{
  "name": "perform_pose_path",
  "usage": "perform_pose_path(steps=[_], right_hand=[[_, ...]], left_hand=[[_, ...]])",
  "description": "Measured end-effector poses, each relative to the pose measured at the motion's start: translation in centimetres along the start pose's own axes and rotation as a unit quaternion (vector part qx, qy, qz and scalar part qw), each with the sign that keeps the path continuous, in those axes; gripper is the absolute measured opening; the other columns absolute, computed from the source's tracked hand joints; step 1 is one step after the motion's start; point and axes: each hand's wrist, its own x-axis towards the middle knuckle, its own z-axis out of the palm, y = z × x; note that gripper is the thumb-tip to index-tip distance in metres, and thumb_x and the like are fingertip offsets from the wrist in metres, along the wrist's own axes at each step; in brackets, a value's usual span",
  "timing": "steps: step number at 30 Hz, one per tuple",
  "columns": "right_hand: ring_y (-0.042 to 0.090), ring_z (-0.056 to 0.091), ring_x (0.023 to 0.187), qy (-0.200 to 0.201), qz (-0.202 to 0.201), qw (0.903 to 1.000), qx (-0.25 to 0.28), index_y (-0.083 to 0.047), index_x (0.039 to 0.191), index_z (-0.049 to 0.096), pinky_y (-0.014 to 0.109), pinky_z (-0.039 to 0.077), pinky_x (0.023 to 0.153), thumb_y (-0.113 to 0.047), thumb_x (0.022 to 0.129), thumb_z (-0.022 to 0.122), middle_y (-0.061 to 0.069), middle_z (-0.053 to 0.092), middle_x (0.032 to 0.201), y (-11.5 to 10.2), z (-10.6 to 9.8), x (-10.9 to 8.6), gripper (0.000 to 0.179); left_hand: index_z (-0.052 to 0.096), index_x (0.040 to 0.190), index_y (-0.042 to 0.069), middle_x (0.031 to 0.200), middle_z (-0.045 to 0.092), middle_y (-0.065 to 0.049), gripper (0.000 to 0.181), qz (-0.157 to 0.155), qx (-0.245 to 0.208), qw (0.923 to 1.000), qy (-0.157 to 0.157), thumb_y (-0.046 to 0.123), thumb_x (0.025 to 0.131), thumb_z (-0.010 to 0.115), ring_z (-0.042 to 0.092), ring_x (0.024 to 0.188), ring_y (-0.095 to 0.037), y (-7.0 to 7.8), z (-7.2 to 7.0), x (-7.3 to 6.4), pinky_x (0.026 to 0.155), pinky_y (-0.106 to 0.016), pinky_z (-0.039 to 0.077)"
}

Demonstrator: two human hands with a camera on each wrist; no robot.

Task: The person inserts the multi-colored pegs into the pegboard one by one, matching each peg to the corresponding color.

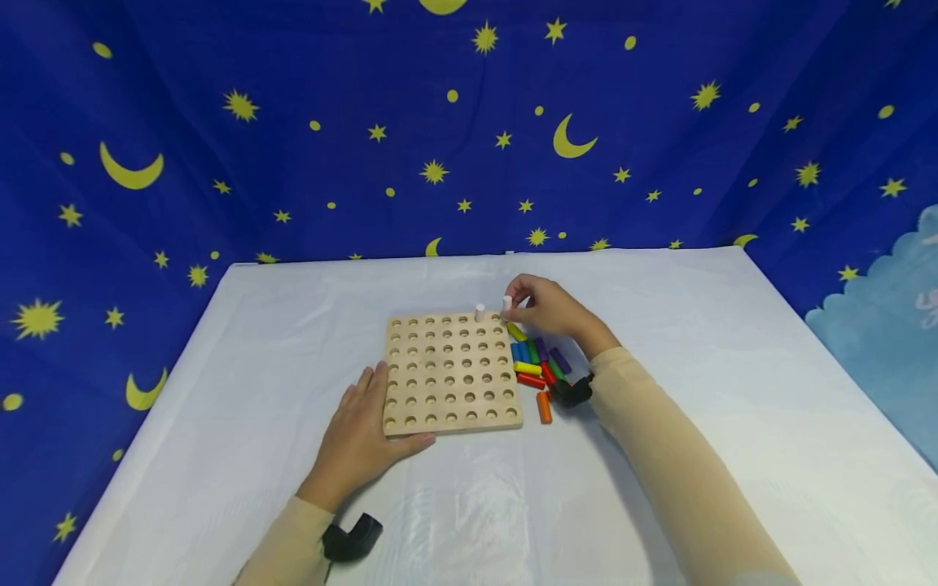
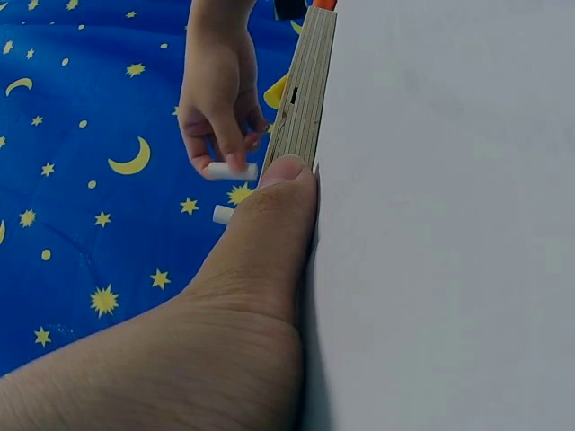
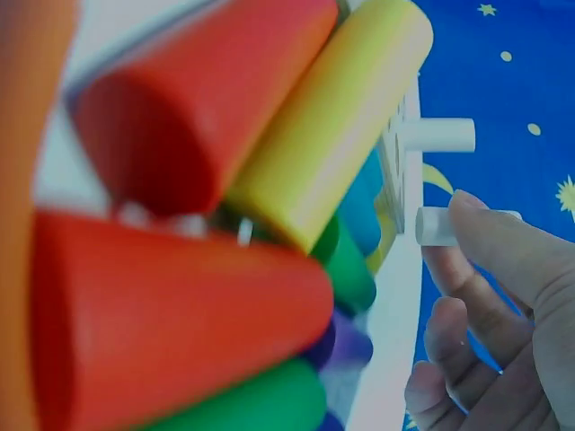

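Observation:
A square wooden pegboard [image 1: 440,374] with rows of round holes lies on the table. One white peg [image 1: 479,312] stands upright in its far row, near the far right corner. Between thumb and fingers my right hand [image 1: 545,305] pinches a second white peg [image 3: 437,227], held just above that corner; in the right wrist view a gap shows between it and the board. My left hand [image 1: 359,443] rests against the board's near left corner, fingers along the left side. In the left wrist view its thumb [image 2: 269,206] lies along the front edge.
Beside the board's right edge lies a loose pile of coloured pegs, among them a yellow peg [image 1: 528,368], a red peg [image 1: 531,381] and an orange peg [image 1: 544,408]. White cloth covers the table [image 1: 256,366]. A blue star-patterned curtain [image 1: 330,163] hangs behind.

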Motion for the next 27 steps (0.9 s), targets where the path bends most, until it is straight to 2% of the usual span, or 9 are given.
perform_pose_path(steps=[5,11,19,27], right_hand=[[0.022,0.057,0.088,0.019,0.01,0.9998,0.0,-0.014,0.103,0.06,0.032,0.05,0.079,-0.021,0.09,0.075,0.004,0.067,0.102,-0.5,0.5,0.6,0.022],[0.022,0.059,0.09,0.018,0.014,0.9995,-0.023,-0.015,0.101,0.063,0.035,0.051,0.083,-0.021,0.088,0.077,0.003,0.069,0.102,-1.1,1.0,0.9,0.02],[0.023,0.059,0.088,0.008,0.036,0.9983,-0.045,-0.017,0.096,0.065,0.034,0.053,0.077,-0.022,0.087,0.077,0.001,0.068,0.101,-1.8,1.2,0.8,0.015],[0.024,0.06,0.096,0.009,0.038,0.9972,-0.063,-0.018,0.111,0.068,0.038,0.054,0.088,-0.028,0.089,0.075,0.002,0.07,0.109,-1.5,0.4,0.2,0.026]], left_hand=[[0.01,0.16,0.004,0.165,0.018,-0.019,0.135,-0.003,-0.001,1.0,-0.003,0.077,0.065,0.074,0.015,0.154,-0.037,0.0,0.0,0.0,0.126,-0.054,0.015],[0.01,0.16,0.005,0.165,0.018,-0.019,0.135,-0.004,-0.003,1.0,-0.004,0.076,0.066,0.075,0.015,0.154,-0.037,0.0,-0.1,0.0,0.126,-0.054,0.015],[0.009,0.16,0.005,0.165,0.017,-0.019,0.135,-0.006,-0.002,1.0,-0.007,0.077,0.066,0.074,0.014,0.154,-0.037,0.0,-0.1,0.1,0.126,-0.054,0.015],[0.009,0.16,0.005,0.165,0.018,-0.019,0.136,-0.004,-0.004,1.0,-0.005,0.079,0.065,0.073,0.015,0.154,-0.037,0.0,-0.1,0.0,0.125,-0.055,0.016]])
